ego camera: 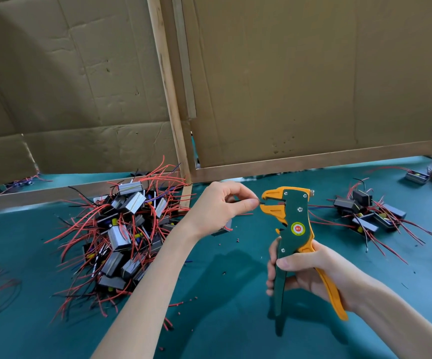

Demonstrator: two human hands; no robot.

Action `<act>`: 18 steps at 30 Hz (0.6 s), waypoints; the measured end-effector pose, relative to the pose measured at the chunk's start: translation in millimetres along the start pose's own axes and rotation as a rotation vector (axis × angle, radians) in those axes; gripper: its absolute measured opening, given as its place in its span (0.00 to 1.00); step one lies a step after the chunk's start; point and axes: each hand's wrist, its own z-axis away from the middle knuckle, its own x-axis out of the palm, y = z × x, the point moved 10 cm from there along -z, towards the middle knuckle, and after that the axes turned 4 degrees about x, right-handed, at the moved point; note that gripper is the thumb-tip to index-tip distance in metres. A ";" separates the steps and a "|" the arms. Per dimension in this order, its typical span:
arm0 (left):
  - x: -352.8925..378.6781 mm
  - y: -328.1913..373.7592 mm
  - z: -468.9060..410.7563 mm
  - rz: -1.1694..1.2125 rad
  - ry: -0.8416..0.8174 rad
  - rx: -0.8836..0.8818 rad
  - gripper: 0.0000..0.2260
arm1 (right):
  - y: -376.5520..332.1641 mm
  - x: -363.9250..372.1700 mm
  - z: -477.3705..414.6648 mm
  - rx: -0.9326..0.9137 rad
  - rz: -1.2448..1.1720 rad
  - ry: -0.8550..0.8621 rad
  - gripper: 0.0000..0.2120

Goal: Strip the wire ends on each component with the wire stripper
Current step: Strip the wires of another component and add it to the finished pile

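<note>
— What do our hands hold?
— Our right hand (pixel 305 270) grips the green-and-orange wire stripper (pixel 294 229), standing tall over the soft teal bench (pixel 235 320), beak pointing left. Our left hand (pixel 220 203) pinches a thin black wire (pixel 261 202) at that beak.

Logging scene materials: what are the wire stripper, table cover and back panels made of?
Wire stripper: probably moulded plastic, matte green and orange, metal screws. Table cover: matte teal mat, fabric or rubber, unclear. Back panels: brown cardboard, creased, in bare wood frames.
</note>
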 end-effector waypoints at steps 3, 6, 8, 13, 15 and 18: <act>2.5 3.1 1.6 -0.028 -0.041 0.005 0.04 | 1.2 -0.5 -0.3 0.002 0.033 -0.012 0.14; 2.2 5.1 2.3 -0.046 -0.054 0.014 0.03 | 0.6 -1.6 0.8 0.006 0.076 0.001 0.15; 1.7 5.5 2.5 -0.061 -0.061 0.014 0.05 | -0.2 -2.5 2.2 0.016 0.096 0.026 0.15; 0.0 3.9 2.0 -0.062 -0.070 0.005 0.06 | -1.9 -3.9 8.7 0.046 0.119 0.115 0.13; -1.2 3.1 1.9 -0.037 -0.076 0.001 0.06 | -1.7 -3.9 10.7 0.049 0.125 0.177 0.13; 0.4 -0.9 2.3 0.017 -0.094 -0.025 0.05 | 2.9 -10.2 10.9 0.047 0.158 0.328 0.18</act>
